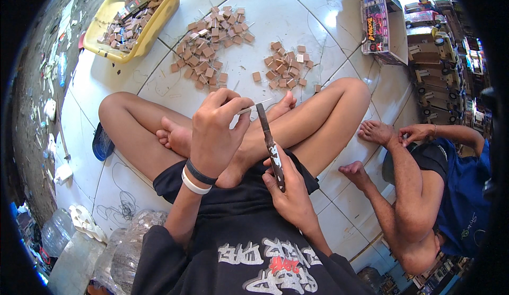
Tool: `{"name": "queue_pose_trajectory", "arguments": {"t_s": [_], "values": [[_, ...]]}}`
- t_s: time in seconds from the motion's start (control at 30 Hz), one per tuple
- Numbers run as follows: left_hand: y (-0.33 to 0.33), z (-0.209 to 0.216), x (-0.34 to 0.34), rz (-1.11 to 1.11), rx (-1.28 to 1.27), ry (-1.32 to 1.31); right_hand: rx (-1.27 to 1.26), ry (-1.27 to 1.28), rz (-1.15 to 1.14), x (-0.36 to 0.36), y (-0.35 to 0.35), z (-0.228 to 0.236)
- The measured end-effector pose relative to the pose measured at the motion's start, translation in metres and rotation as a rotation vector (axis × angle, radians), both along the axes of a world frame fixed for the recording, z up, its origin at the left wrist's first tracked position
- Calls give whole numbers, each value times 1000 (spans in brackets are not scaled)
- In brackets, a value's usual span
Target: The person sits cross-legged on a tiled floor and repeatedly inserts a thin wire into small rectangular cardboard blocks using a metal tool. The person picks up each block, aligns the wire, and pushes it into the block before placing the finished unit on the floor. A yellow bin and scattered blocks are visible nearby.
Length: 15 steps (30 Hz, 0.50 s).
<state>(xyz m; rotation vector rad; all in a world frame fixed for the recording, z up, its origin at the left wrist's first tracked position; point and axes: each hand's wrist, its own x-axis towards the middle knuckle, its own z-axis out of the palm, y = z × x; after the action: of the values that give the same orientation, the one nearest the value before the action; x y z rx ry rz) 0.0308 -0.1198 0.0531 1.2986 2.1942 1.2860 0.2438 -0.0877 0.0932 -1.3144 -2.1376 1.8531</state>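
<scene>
My left hand (218, 128) is raised above my crossed legs, its thumb and fingers pinching a thin pale stick (262, 103). The stick points right, toward the tip of a narrow dark-bladed tool (267, 133); whether the two touch I cannot tell. My right hand (290, 191) is wrapped round this tool's brown and white handle, with the blade pointing away from me. Beyond my feet lies a large pile of small brown blocks (204, 53), several with thin pale sticks poking out. A smaller pile of similar blocks (286, 68) lies to its right.
A yellow tub (168, 23) holding more blocks stands at the far left. At the far right is a printed box (375, 27) beside stacked toy trucks (432, 72). Another person (419, 194) sits on my right. Clear plastic bags (127, 244) lie near left.
</scene>
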Motion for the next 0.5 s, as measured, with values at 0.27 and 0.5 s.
{"name": "queue_pose_trajectory", "arguments": {"t_s": [0.27,0.5], "values": [[1,1,-1,9,-25,-33,-10,-12,23,-1,2,1],[-2,4,-2,4,-36,-30,-18,-12,17,-1,0,0]]}}
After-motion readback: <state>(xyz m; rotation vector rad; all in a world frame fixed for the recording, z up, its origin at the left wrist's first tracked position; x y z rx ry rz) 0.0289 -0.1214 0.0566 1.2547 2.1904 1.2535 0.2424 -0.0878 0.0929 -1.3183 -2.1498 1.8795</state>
